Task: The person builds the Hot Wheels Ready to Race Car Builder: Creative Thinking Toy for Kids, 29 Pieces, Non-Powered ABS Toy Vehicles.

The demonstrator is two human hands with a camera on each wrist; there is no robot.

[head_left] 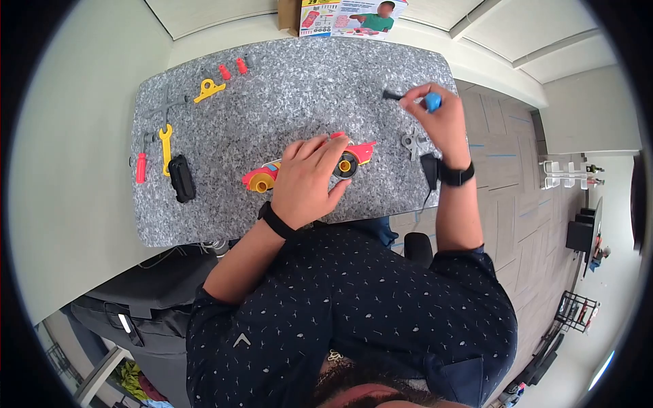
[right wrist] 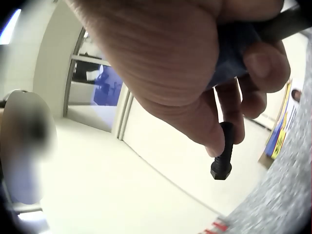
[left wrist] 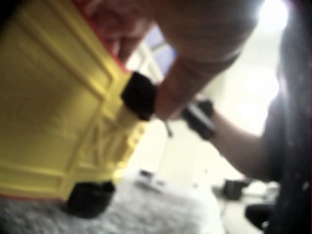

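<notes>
My left hand [head_left: 306, 178] grips a red and yellow toy car [head_left: 365, 151] from above, tilted on its side. A black wheel [head_left: 345, 165] with a yellow hub sits by the fingers, and a bare yellow hub [head_left: 260, 182] shows at the other end. The left wrist view shows the car's yellow underside [left wrist: 53, 102] and another black wheel [left wrist: 90, 199]. Over the table's right side, my right hand [head_left: 442, 122] pinches a black bolt [right wrist: 223, 163] between thumb and finger, its hex head pointing out. A blue-handled tool [right wrist: 234, 53] with a dark shaft is tucked in the same hand.
A grey three-armed part [head_left: 411, 143] and a black corded device [head_left: 430, 170] lie near the right edge. At left are a red-handled screwdriver [head_left: 141, 168], yellow wrench [head_left: 166, 149], black case [head_left: 181, 178] and grey cross-shaped tool [head_left: 168, 107]. Toward the back lie a yellow piece [head_left: 208, 90] and toy box [head_left: 350, 17].
</notes>
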